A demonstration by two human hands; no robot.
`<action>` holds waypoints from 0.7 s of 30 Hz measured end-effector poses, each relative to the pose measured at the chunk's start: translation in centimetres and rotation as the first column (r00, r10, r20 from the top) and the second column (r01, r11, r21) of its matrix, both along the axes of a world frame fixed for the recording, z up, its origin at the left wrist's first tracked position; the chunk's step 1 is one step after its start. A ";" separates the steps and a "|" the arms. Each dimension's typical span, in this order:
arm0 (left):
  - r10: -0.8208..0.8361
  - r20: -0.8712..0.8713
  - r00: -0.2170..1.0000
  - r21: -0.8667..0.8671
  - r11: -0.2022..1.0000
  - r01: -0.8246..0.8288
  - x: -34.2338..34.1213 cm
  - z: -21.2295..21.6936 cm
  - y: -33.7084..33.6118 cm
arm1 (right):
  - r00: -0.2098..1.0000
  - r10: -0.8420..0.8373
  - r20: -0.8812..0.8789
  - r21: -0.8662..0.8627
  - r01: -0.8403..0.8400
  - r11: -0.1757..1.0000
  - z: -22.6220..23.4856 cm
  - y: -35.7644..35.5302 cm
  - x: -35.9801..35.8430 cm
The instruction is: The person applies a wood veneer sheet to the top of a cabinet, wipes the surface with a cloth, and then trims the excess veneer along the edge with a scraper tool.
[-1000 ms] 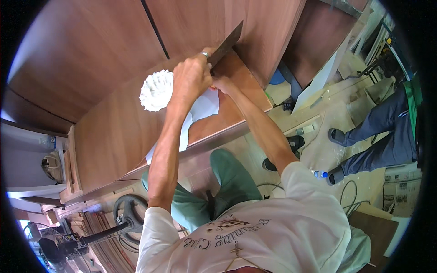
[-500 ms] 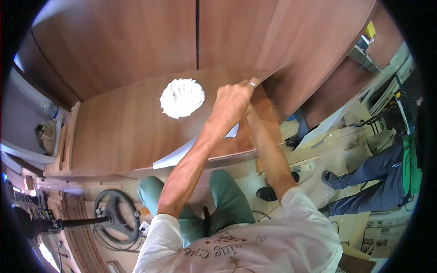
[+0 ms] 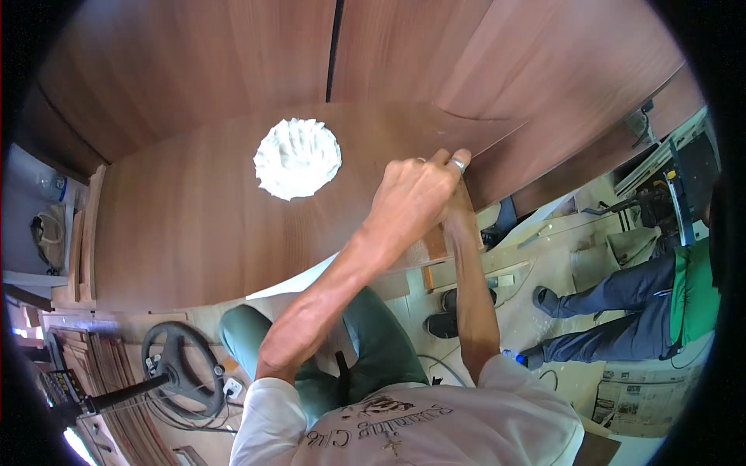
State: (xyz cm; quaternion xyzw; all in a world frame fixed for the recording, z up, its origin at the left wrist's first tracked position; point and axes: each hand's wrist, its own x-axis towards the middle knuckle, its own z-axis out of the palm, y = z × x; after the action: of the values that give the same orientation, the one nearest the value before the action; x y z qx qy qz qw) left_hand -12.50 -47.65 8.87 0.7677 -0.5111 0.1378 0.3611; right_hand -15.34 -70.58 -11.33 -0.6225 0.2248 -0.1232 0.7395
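Both hands, the left hand over the hidden right, pressed closed at the brown wooden counter's right edge; the white crumpled cloth lay left, nearer the left hand.

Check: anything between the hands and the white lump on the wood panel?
Nothing visible. Both hands, left hand over the right hand, sit at the right edge of the wood panel. The white lump lies apart to their left, with only bare panel surface between.
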 end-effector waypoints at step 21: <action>0.048 0.031 0.998 -0.020 0.999 -0.047 0.1 0.1 0.0 | 0.997 -0.032 0.064 -0.002 0.032 0.999 1.2 -1.1 5.4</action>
State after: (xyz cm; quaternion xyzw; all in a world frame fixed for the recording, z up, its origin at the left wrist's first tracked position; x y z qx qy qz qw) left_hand -12.42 -47.67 8.95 0.7740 -0.4969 0.1631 0.3569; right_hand -9.92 -71.65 -10.12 -0.6157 0.2109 -0.1552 0.7432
